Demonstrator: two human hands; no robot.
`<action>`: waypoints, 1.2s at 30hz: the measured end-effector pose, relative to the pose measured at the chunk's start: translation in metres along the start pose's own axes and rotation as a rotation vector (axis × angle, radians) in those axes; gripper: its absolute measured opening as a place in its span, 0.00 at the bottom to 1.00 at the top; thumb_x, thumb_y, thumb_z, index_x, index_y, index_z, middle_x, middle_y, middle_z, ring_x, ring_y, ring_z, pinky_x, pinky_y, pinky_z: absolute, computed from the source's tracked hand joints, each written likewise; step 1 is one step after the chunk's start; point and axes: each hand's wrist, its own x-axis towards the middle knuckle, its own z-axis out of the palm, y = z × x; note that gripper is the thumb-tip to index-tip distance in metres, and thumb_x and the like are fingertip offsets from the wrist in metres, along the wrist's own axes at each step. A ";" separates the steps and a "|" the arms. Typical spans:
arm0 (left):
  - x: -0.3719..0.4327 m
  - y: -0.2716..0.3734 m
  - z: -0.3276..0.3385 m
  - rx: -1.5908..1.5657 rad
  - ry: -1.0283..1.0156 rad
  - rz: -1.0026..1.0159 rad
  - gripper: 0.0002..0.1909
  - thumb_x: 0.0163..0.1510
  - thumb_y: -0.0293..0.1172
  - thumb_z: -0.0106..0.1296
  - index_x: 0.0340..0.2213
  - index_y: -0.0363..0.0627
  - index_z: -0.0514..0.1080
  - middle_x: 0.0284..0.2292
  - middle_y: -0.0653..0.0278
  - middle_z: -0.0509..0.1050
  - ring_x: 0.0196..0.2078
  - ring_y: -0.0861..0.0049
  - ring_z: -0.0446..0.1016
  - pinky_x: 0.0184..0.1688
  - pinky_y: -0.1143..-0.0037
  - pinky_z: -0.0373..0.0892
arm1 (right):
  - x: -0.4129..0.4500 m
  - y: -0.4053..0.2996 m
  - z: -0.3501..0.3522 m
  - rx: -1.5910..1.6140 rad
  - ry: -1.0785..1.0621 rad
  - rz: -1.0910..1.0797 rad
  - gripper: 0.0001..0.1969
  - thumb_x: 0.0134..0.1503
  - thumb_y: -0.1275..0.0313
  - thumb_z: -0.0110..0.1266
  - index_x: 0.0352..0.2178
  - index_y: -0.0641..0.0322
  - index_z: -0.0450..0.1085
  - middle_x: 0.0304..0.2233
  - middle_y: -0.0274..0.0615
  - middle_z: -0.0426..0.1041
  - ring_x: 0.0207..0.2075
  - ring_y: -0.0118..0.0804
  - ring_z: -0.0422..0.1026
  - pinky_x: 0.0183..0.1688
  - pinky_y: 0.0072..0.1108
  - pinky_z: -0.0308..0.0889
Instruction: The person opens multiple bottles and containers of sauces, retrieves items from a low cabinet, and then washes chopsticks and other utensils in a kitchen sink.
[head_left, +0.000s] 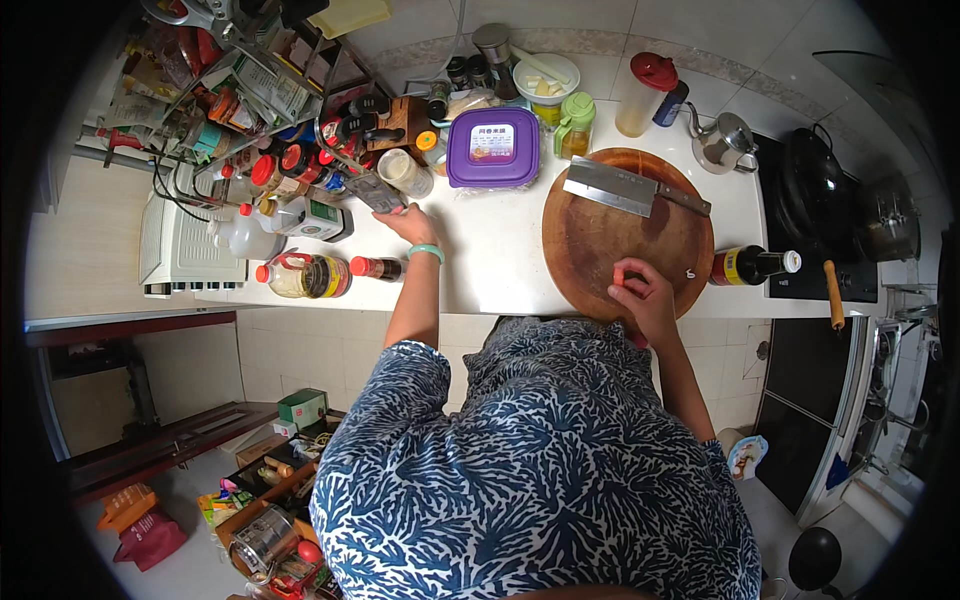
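Note:
At the crowded left end of the counter, my left hand (412, 226) wears a green bangle. Its fingers are against the lower end of a clear grey container (377, 195); whether they grip it is hard to see. Over the near part of the round wooden chopping board (581, 255), my right hand (646, 294) pinches a small red-orange piece (619, 277) between thumb and fingers. A cleaver (615, 187) with a wooden handle lies across the board's far side. Close to my right hand, a small white piece (691, 274) rests on the wood.
Beyond the board stand a purple-lidded box (461, 169), a green-topped oil pot (576, 124) and a red-lidded pitcher (645, 94). A dark sauce bottle (754, 265) lies beside the board, near the stove (802, 289). Several bottles and a spice rack (262, 127) crowd the left.

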 end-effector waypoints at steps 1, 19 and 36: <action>0.001 -0.006 -0.001 0.021 -0.004 -0.001 0.45 0.41 0.16 0.47 0.58 0.37 0.37 0.36 0.58 0.61 0.39 0.67 0.64 0.48 0.73 0.59 | 0.000 -0.002 0.001 0.046 0.030 0.018 0.15 0.50 0.82 0.52 0.41 0.66 0.64 0.29 0.33 0.68 0.31 0.22 0.70 0.35 0.12 0.66; 0.016 0.006 0.002 0.029 -0.113 -0.027 0.41 0.41 0.18 0.49 0.57 0.36 0.45 0.35 0.59 0.62 0.37 0.68 0.64 0.47 0.74 0.60 | 0.001 0.009 -0.001 0.055 -0.024 0.028 0.15 0.50 0.83 0.51 0.42 0.69 0.64 0.37 0.39 0.68 0.33 0.26 0.72 0.38 0.15 0.67; 0.000 -0.017 -0.004 0.114 -0.010 0.027 0.46 0.41 0.16 0.48 0.58 0.38 0.36 0.36 0.59 0.61 0.38 0.70 0.65 0.44 0.75 0.62 | -0.003 0.014 0.001 0.053 -0.048 0.012 0.15 0.50 0.83 0.50 0.42 0.69 0.64 0.35 0.37 0.68 0.32 0.25 0.71 0.37 0.14 0.67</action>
